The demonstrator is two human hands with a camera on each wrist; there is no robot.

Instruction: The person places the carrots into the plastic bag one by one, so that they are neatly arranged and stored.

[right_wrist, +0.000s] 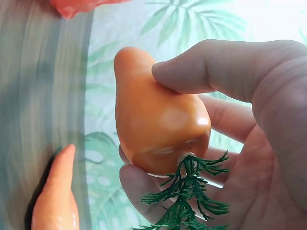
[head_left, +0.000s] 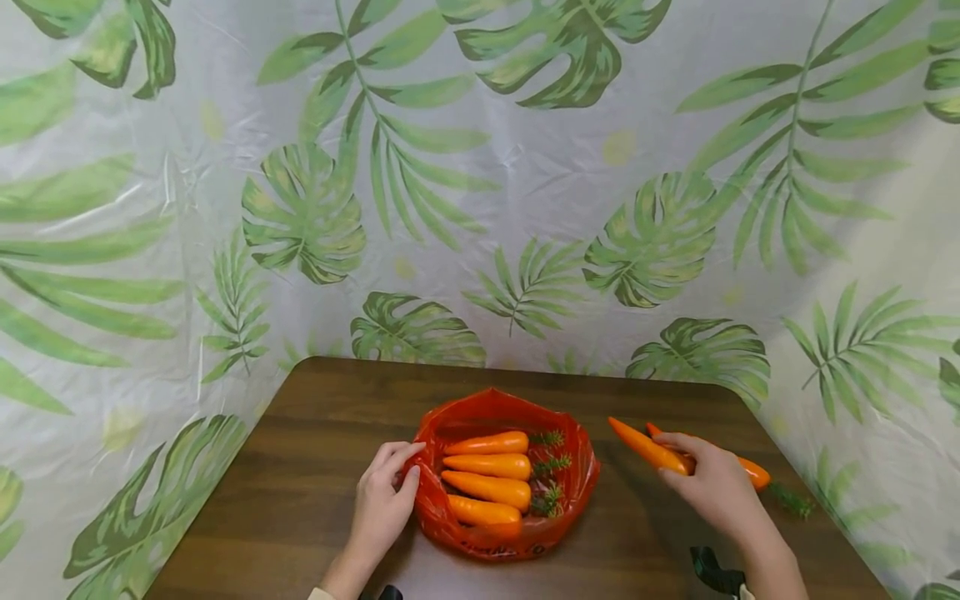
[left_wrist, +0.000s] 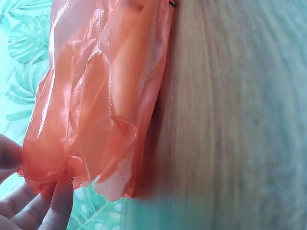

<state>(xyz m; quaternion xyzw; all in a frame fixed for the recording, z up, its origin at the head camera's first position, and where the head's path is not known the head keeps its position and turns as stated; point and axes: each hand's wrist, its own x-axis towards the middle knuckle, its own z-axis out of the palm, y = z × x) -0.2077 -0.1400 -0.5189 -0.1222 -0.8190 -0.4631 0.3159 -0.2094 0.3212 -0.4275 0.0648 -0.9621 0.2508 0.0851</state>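
A red plastic bag (head_left: pixel 501 546) lies on the table with its mouth spread wide, and several carrots (head_left: pixel 487 487) with green tops rest inside, tips toward the left. My left hand (head_left: pixel 382 492) pinches the bag's left rim; the left wrist view shows its fingers (left_wrist: pixel 60 206) on the crumpled red plastic. To the right of the bag, my right hand (head_left: pixel 708 483) holds a carrot (right_wrist: pixel 163 115) above the table between thumb and fingers, its green top hanging by the palm. One more carrot (head_left: pixel 752 473) lies on the table beyond that hand, partly hidden by it.
The brown wooden table (head_left: pixel 315 450) has rounded far corners. A pale curtain (head_left: pixel 540 183) with green leaf prints hangs behind it and along both sides. Dark straps (head_left: pixel 712 571) show near the right wrist.
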